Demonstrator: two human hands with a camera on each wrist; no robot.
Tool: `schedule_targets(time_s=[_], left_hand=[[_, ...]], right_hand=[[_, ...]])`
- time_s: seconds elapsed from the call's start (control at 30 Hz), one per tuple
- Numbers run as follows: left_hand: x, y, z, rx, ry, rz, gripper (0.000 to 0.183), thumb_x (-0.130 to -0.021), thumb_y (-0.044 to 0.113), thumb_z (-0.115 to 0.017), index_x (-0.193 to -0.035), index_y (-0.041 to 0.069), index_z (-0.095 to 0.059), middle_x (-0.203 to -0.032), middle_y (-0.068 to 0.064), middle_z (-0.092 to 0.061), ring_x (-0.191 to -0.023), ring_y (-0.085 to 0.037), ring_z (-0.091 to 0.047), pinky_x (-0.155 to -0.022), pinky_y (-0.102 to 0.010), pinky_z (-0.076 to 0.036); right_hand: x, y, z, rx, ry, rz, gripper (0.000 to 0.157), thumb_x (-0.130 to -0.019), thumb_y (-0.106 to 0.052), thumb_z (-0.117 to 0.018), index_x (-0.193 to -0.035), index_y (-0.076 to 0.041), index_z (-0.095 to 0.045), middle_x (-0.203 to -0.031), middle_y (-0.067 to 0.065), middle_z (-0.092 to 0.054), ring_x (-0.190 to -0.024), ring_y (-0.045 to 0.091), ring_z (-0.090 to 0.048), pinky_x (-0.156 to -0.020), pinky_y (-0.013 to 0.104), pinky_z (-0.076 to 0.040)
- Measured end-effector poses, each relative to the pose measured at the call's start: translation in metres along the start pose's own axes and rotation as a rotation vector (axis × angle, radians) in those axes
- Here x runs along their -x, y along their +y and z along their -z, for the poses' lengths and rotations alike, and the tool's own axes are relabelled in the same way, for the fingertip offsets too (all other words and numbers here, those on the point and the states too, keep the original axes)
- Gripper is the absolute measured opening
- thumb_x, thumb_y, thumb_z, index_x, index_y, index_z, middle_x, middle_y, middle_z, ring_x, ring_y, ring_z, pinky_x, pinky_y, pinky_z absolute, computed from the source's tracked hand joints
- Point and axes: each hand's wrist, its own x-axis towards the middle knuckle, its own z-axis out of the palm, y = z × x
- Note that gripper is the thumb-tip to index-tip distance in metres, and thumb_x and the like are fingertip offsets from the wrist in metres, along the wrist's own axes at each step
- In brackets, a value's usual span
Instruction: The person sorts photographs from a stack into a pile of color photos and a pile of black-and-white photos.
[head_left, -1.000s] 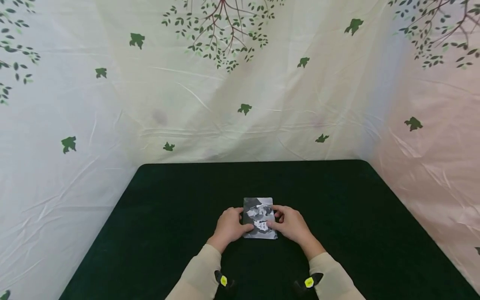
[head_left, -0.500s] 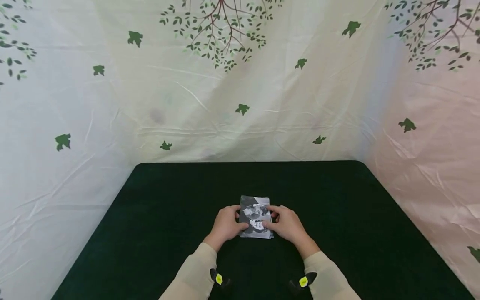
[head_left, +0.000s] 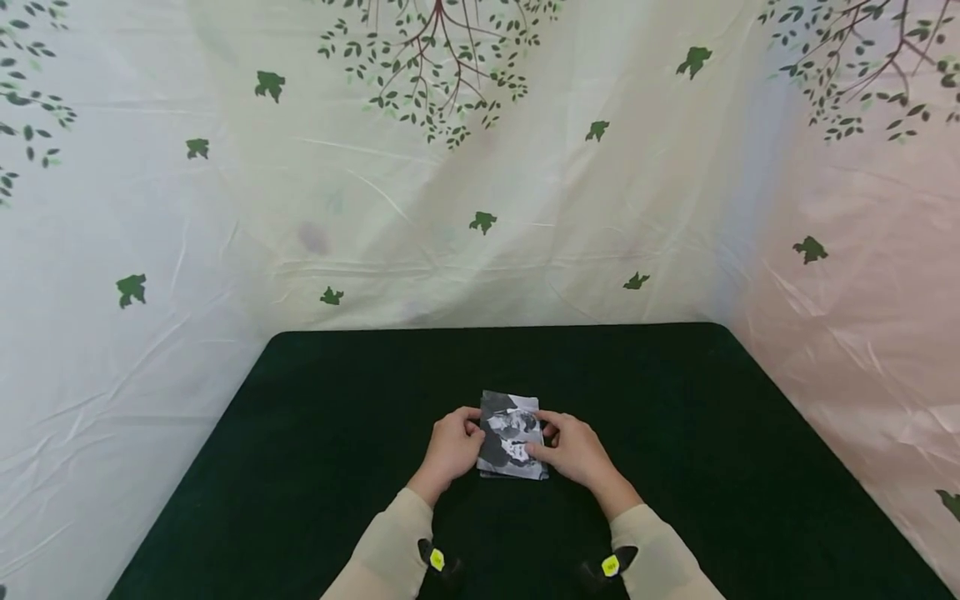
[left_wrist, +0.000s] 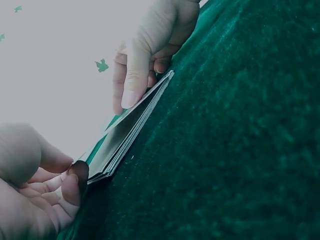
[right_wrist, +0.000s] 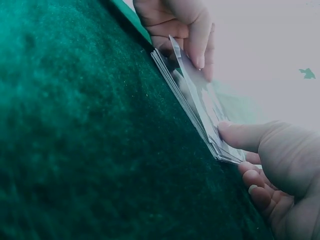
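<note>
On the dark green cloth lies a small stack of printed cards point(head_left: 512, 437), their top face patterned in grey and white. My left hand point(head_left: 452, 443) pinches the left edge of the top card point(right_wrist: 192, 90), which is tilted up from the rest. A wedge-shaped gap shows between it and the stack's layered edges point(left_wrist: 137, 132) in both wrist views. From the other side, my right hand point(head_left: 576, 447) holds the right edge, thumb on the top card's face and fingers at the side. There the cards stay together.
A dark green cloth point(head_left: 360, 375) covers the table. Behind and beside it hangs a pale curtain point(head_left: 375, 200) printed with branches and green birds. Both forearms wear cream sleeves point(head_left: 386, 542), with dark wrist cameras bearing yellow markers point(head_left: 611, 567).
My left thumb has drawn back off the top face to the left edge, and that side of the top card has risen, slightly turned against the stack. The right hand keeps its hold.
</note>
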Motion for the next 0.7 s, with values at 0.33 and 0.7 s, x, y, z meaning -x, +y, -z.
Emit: schedule_targets(time_s=[0.33, 0.7], left_hand=[[0.0019, 0.0015, 0.0028, 0.182, -0.018, 0.091, 0.031, -0.091, 0.0, -0.055, -0.122, 0.002, -0.059, -0.088, -0.008, -0.063, -0.074, -0.017, -0.058, -0.063, -0.031, -0.048], [-0.0031, -0.0012, 0.0039, 0.231, -0.061, 0.106, 0.029, -0.092, 0.006, -0.058, -0.121, 0.002, -0.058, -0.087, -0.006, -0.063, -0.072, -0.018, -0.06, -0.062, -0.032, -0.053]], right_hand=[[0.0015, -0.0011, 0.0001, -0.11, 0.054, -0.005, 0.06, -0.081, -0.031, -0.077, -0.134, -0.015, -0.053, -0.094, -0.002, -0.058, -0.074, 0.015, -0.053, -0.062, 0.03, -0.045], [-0.0034, -0.0078, 0.0013, -0.244, 0.213, -0.001, 0.045, -0.084, -0.017, -0.074, -0.126, -0.011, -0.059, -0.091, 0.001, -0.063, -0.076, 0.014, -0.059, -0.063, 0.028, -0.049]])
